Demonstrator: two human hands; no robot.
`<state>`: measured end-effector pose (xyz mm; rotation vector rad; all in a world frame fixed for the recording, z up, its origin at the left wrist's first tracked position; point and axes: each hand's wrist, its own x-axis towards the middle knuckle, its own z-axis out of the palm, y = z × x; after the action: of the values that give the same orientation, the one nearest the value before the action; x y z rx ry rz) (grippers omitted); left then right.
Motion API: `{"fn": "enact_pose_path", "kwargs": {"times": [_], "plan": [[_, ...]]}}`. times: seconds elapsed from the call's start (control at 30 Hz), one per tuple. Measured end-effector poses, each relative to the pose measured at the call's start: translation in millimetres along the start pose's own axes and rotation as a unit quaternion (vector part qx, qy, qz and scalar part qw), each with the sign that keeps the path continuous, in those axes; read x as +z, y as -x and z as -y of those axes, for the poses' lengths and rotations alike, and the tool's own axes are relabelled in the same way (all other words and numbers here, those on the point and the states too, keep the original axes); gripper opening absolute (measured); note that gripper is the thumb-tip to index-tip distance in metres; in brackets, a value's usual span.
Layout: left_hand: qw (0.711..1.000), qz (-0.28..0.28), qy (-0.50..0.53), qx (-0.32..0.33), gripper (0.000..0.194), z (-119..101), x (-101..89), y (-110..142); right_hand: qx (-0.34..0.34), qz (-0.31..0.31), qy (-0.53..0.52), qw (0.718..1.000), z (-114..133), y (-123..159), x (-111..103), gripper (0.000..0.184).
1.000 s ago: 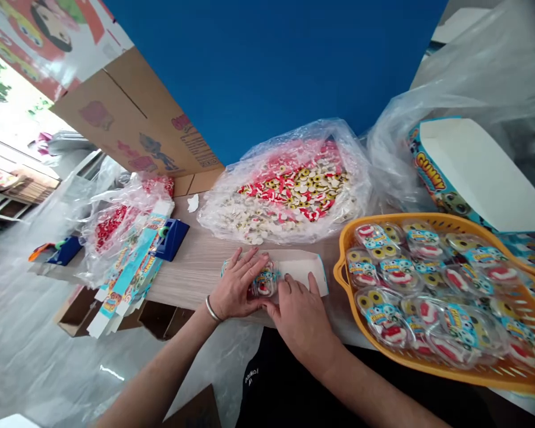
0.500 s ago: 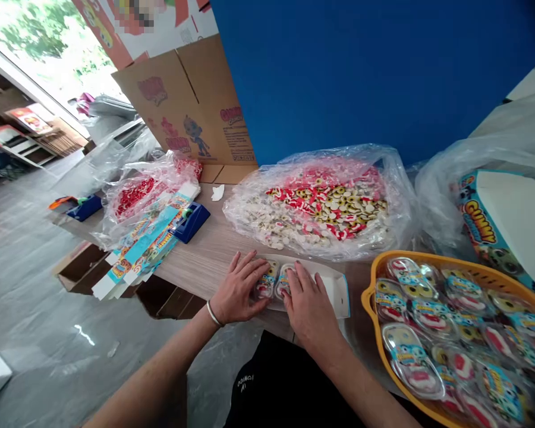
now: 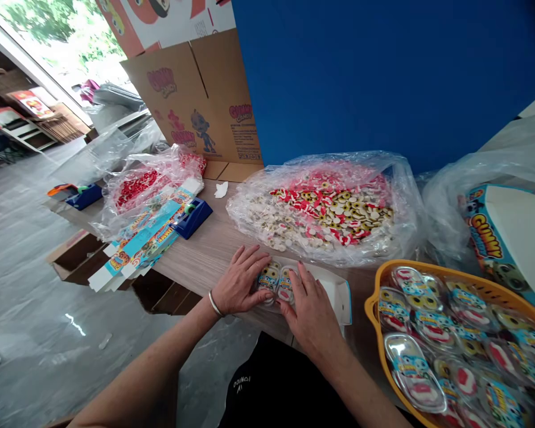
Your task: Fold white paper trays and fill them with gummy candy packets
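Two clear plastic candy packs stand side by side in a shallow white open carton (image 3: 336,291) near the table's front edge: a left pack (image 3: 268,276) and a right pack (image 3: 286,284). My left hand (image 3: 237,284) lies against the left pack's outer side, fingers stretched out and thumb along its lower edge. Over the right pack's right side, my right hand (image 3: 312,308) rests with extended fingers, its thumb at the near edge. The hands cover parts of both packs and of the carton's left end.
An orange basket (image 3: 371,306) full of candy packs is at right. Behind the carton lies a plastic bag of gummies (image 3: 321,208). Flattened printed cartons (image 3: 149,229), a blue tape dispenser (image 3: 192,219) and a bag of red candy (image 3: 138,187) are at left. A blue panel (image 3: 374,77) rises behind.
The view has shifted slightly. My fingers have shifted a little around the two packs, leaving more of them showing; both hands stay at the carton.
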<state>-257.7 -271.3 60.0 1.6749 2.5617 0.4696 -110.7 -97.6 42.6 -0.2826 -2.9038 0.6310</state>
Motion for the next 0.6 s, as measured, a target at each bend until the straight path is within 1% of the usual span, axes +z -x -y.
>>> {"fn": "enact_pose_path", "kwargs": {"times": [0.13, 0.27, 0.33, 0.47, 0.53, 0.6], "plan": [[1.000, 0.015, -0.023, 0.004, 0.077, 3.4, -0.6, -12.2, -0.010, -0.003, -0.008, 1.000, -0.9, 8.8, -1.6, 0.060], [0.999, 0.027, -0.035, -0.002, 0.083, 2.9, 4.0, -13.9, -0.013, -0.004, -0.017, 1.000, -1.1, 13.8, 0.5, 0.062], [0.999, 0.028, -0.035, -0.010, 0.075, 2.3, 5.8, -13.5, -0.016, -0.007, -0.019, 1.000, 0.0, 13.1, 1.9, 0.064], [0.998, 0.024, -0.027, -0.041, 0.052, 2.4, 8.1, -14.3, -0.022, -0.004, -0.026, 0.999, 3.0, 8.1, 5.3, 0.065], [0.998, 0.022, -0.024, -0.047, 0.047, 3.2, 9.0, -14.9, -0.022, -0.001, -0.027, 0.999, 3.8, 6.2, 7.2, 0.065], [0.999, 0.019, -0.020, -0.044, 0.047, 4.2, 9.2, -14.7, -0.021, -0.003, -0.027, 0.999, 3.9, 5.6, 8.5, 0.064]]}}
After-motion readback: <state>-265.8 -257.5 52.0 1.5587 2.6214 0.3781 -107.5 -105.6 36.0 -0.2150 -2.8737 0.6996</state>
